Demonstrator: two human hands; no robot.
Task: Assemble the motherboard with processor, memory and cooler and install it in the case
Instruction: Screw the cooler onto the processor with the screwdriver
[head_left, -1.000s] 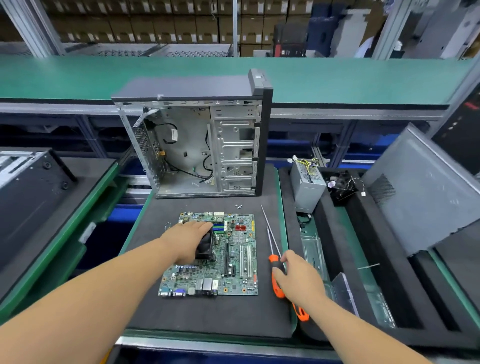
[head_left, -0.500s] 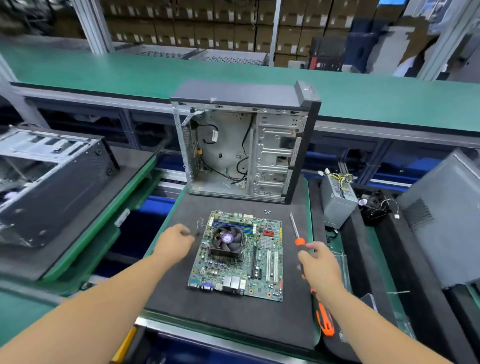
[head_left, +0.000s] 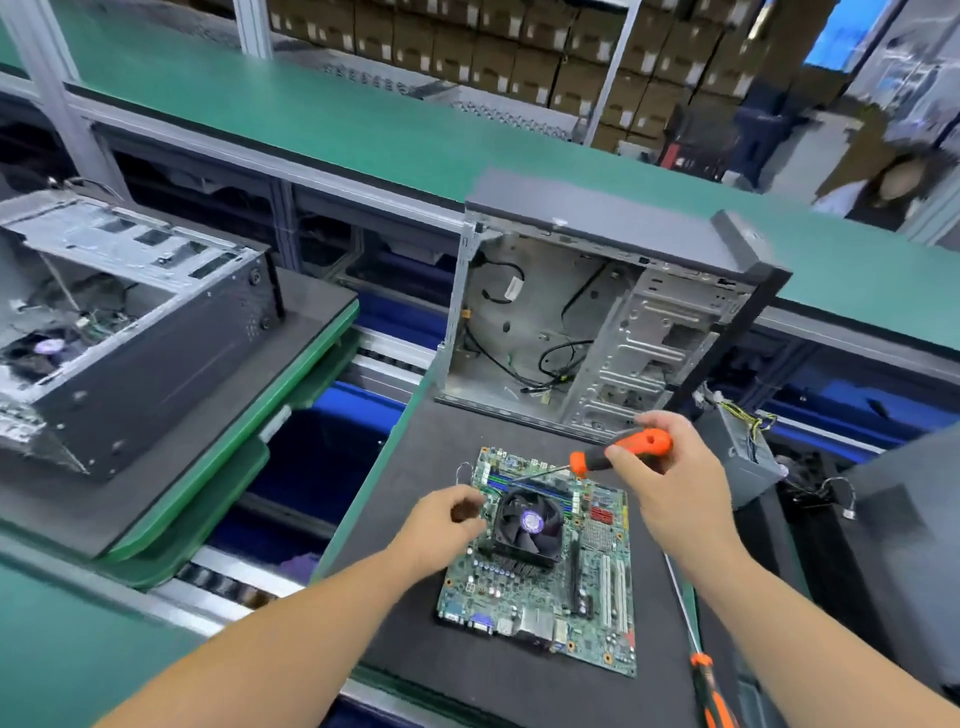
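A green motherboard (head_left: 545, 597) lies flat on the dark mat (head_left: 431, 467), with a black fan cooler (head_left: 527, 525) mounted on it. My right hand (head_left: 670, 483) grips an orange-handled screwdriver (head_left: 618, 452) above the board's far edge, its shaft pointing left and down toward the board's top left. My left hand (head_left: 441, 525) rests at the board's left edge beside the cooler, fingers curled, nothing visible in them. The open grey case (head_left: 597, 317) stands upright behind the board, loose cables hanging inside.
A second orange screwdriver (head_left: 706, 680) lies on the mat right of the board. A power supply (head_left: 737, 452) with coloured wires sits to the right. Another open case (head_left: 114, 322) lies on the left tray. A green conveyor (head_left: 363, 119) runs behind; a person stands far right.
My right hand has lifted the screwdriver off the mat and brought it over the board's far edge. My left hand came off the cooler to the board's left edge. The view swung left.
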